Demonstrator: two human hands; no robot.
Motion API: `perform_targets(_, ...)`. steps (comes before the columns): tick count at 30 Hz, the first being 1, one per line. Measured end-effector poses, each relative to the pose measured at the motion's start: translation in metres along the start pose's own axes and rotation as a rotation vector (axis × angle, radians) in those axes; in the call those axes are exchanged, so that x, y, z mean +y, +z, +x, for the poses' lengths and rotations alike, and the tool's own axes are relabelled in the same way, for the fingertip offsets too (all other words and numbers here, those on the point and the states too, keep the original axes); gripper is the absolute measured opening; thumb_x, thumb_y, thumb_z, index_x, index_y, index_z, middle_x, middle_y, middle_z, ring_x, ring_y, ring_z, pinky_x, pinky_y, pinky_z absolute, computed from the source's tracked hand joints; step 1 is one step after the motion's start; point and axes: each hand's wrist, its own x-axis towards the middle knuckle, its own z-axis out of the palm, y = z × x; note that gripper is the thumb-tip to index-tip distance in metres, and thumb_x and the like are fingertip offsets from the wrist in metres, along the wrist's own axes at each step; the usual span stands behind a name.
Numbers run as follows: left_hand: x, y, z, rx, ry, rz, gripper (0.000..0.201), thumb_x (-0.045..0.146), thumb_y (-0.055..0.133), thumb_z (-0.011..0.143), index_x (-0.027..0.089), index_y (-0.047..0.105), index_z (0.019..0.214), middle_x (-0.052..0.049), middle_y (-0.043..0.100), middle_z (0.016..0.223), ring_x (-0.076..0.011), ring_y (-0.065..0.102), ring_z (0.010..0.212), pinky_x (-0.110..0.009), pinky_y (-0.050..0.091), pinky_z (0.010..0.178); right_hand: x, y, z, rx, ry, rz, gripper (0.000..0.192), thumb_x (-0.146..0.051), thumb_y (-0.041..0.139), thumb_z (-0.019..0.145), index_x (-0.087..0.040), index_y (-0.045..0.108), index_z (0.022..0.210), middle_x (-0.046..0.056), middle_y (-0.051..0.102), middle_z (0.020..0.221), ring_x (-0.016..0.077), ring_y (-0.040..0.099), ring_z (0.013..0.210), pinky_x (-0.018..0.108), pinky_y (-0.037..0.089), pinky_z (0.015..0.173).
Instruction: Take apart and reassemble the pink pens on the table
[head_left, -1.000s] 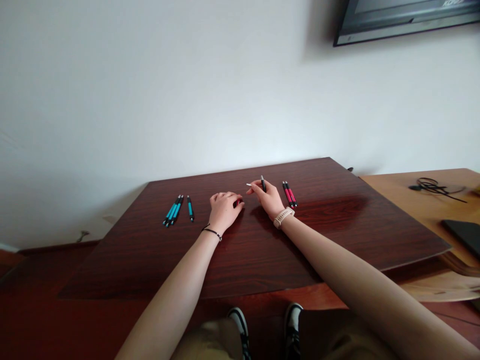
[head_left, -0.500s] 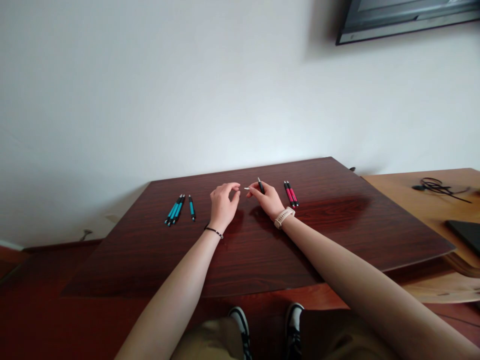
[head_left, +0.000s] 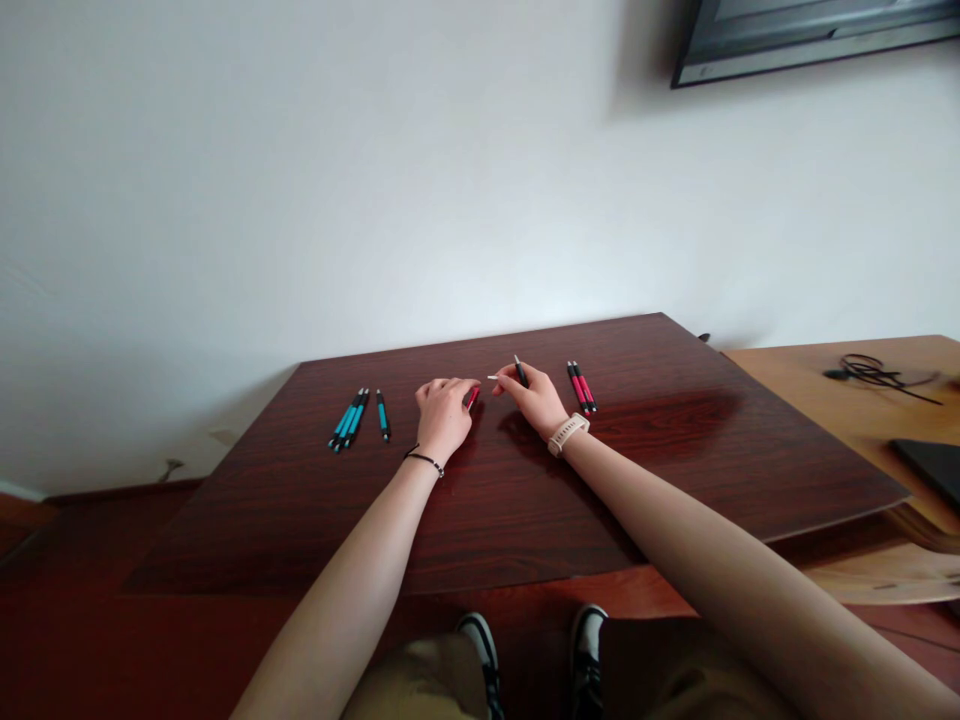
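My left hand [head_left: 442, 412] is over the middle of the table, its fingers curled around a pink pen piece [head_left: 472, 398] that shows between thumb and forefinger. The fingers hide much of that piece. My right hand [head_left: 534, 393] is closed on a black pen part [head_left: 520, 372] with a silver tip pointing up. A thin white piece [head_left: 492, 377] pokes out from the right fingertips toward the left hand. Right of this hand lie pink-and-black pens [head_left: 582, 388] side by side. Several turquoise pens [head_left: 349, 419] form a group at the left, with one turquoise pen [head_left: 383, 416] apart from them.
The dark wooden table [head_left: 525, 520] stands against a white wall [head_left: 420, 180]. At the right is a lighter wooden table [head_left: 795, 385] with a black cable [head_left: 874, 372] and a flat dark object [head_left: 930, 468]. A screen [head_left: 810, 50] hangs at upper right.
My left hand has shifted slightly left and down, and its fingers have closed over a pink pen piece that was not visible before. My right hand has hardly moved.
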Motion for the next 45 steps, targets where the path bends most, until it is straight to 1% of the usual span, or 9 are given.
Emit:
perform_targets(7,-0.003,0.002,0.001,-0.027,0.023,0.001,0.045,0.003,0.051,0.091,0.031,0.079,0.112,-0.005,0.08,0.124,-0.031,0.063,0.12,-0.053,0.034,0.109,0.002,0.0,0.0,-0.002,-0.007,0.008,0.025,-0.048,0.067,0.093,-0.023,0.069,0.092,0.004,0.079,0.083,0.021,0.063,0.076,0.033,0.047,0.076)
perform_targets(15,-0.003,0.004,0.002,-0.045,0.012,0.002,0.039,0.007,0.054,0.092,0.03,0.08,0.11,-0.005,0.079,0.124,-0.0295,0.065,0.118,-0.051,0.035,0.111,0.005,0.001,0.001,-0.001,-0.014,0.003,0.029,-0.051,0.068,0.093,-0.023,0.07,0.093,0.005,0.08,0.084,0.0213,0.064,0.078,0.034,0.048,0.078)
perform_targets(18,-0.002,0.004,0.002,-0.043,0.014,-0.007,0.04,0.004,0.055,0.091,0.03,0.079,0.111,-0.005,0.08,0.123,-0.0293,0.065,0.118,-0.051,0.035,0.111,0.006,0.001,0.001,0.001,-0.021,0.01,0.028,-0.051,0.068,0.093,-0.022,0.071,0.093,0.005,0.08,0.084,0.022,0.065,0.079,0.035,0.049,0.081)
perform_targets(21,0.0,0.002,0.002,0.027,0.021,-0.035,0.039,0.004,0.056,0.092,0.029,0.077,0.113,-0.005,0.079,0.123,-0.0287,0.067,0.118,-0.049,0.038,0.11,0.005,0.001,0.002,0.001,-0.025,0.0,0.027,-0.049,0.067,0.094,-0.022,0.071,0.092,0.004,0.079,0.083,0.0225,0.066,0.082,0.035,0.049,0.086)
perform_targets(25,0.001,-0.001,0.005,0.18,0.02,-0.128,0.025,0.016,0.064,0.097,0.027,0.074,0.117,-0.005,0.079,0.122,-0.0275,0.069,0.113,-0.046,0.044,0.106,0.003,0.0,0.002,-0.02,-0.033,-0.03,0.025,-0.046,0.065,0.094,-0.021,0.071,0.09,0.004,0.079,0.084,0.0222,0.067,0.083,0.036,0.049,0.09)
perform_targets(28,0.002,-0.002,0.007,0.227,0.047,-0.202,0.021,0.021,0.069,0.098,0.027,0.073,0.118,-0.004,0.08,0.115,-0.0262,0.071,0.109,-0.045,0.046,0.106,0.003,-0.001,0.002,-0.041,-0.034,-0.039,0.025,-0.045,0.064,0.095,-0.022,0.071,0.091,0.004,0.079,0.085,0.0224,0.067,0.084,0.036,0.048,0.09)
perform_targets(32,0.003,-0.001,0.009,0.227,0.112,-0.268,0.022,0.02,0.071,0.097,0.027,0.072,0.118,-0.003,0.081,0.11,-0.0246,0.072,0.106,-0.043,0.049,0.104,0.002,0.0,0.001,-0.079,-0.048,-0.024,0.023,-0.043,0.064,0.095,-0.021,0.07,0.091,0.004,0.078,0.085,0.0222,0.067,0.085,0.035,0.048,0.09)
perform_targets(38,0.007,-0.004,0.007,0.222,0.194,-0.29,0.007,0.021,0.068,0.1,0.025,0.073,0.104,-0.004,0.08,0.106,-0.0232,0.072,0.101,-0.04,0.051,0.099,0.001,0.0,0.001,-0.141,-0.076,-0.011,0.026,-0.045,0.062,0.097,-0.021,0.07,0.092,0.004,0.078,0.085,0.0213,0.067,0.084,0.035,0.049,0.09)
perform_targets(45,0.006,-0.003,0.007,0.231,0.216,-0.304,0.006,0.022,0.068,0.101,0.025,0.073,0.099,-0.003,0.079,0.101,-0.0221,0.07,0.099,-0.038,0.051,0.096,0.004,0.0,0.002,-0.166,-0.079,-0.004,0.034,-0.054,0.064,0.097,-0.021,0.07,0.091,0.004,0.077,0.085,0.0217,0.068,0.085,0.035,0.05,0.09)
